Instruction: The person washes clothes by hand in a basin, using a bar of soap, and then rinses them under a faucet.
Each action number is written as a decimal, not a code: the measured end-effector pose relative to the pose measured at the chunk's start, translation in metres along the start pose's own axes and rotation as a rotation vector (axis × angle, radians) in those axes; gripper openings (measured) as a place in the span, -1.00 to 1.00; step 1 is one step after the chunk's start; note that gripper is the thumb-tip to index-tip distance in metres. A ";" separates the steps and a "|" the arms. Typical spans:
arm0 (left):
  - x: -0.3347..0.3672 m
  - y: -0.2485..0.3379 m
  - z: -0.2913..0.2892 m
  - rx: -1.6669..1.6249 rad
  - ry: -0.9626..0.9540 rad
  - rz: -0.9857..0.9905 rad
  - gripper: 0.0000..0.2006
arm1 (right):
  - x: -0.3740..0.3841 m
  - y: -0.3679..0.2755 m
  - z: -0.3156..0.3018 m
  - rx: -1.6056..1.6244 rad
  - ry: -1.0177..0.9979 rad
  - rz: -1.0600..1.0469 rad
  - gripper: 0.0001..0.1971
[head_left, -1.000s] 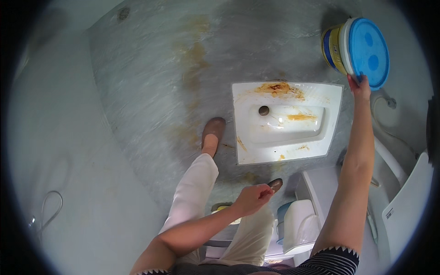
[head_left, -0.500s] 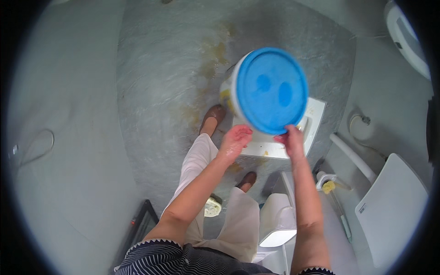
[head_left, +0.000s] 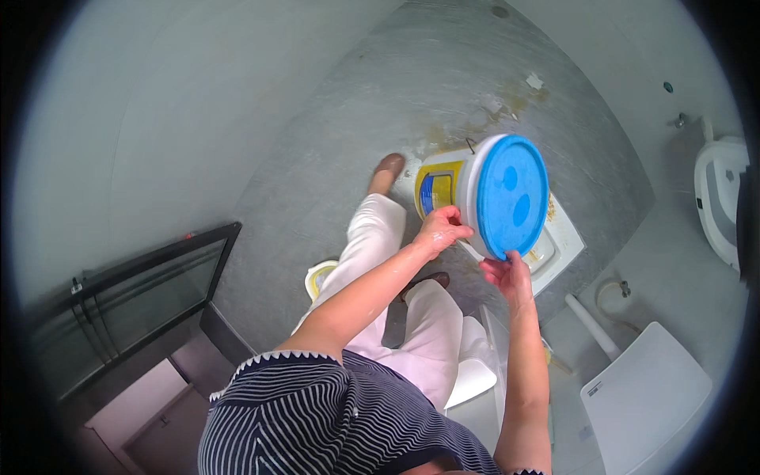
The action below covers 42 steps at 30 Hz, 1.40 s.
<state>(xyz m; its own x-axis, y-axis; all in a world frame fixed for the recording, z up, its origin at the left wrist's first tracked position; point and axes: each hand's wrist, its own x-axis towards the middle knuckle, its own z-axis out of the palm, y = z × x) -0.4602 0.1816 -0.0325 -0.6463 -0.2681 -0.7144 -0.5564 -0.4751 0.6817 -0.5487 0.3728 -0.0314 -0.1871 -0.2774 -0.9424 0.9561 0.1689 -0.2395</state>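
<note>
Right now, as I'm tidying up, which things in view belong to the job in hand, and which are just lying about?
In use:
- yellow-and-white cylindrical plastic bucket
- its round blue lid, right hand at the edge; left hand at the bucket's side

Lying about:
- small flat white scrap
- yellow-and-white item, kind unclear

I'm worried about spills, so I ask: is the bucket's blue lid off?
No, the blue lid covers the top of the tilted bucket, with the right hand at its lower edge.
</note>
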 end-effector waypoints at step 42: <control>0.007 -0.002 -0.438 0.098 -0.129 -0.330 -0.64 | 0.054 0.172 0.353 0.464 0.090 0.189 -0.80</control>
<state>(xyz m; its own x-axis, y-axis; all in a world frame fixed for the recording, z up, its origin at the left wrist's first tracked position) -0.2350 -0.1869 -0.1078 -0.4806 -0.0025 -0.8769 -0.7894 -0.4344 0.4338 -0.3144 0.0533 -0.0410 -0.0004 -0.1967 -0.9805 0.9708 -0.2353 0.0468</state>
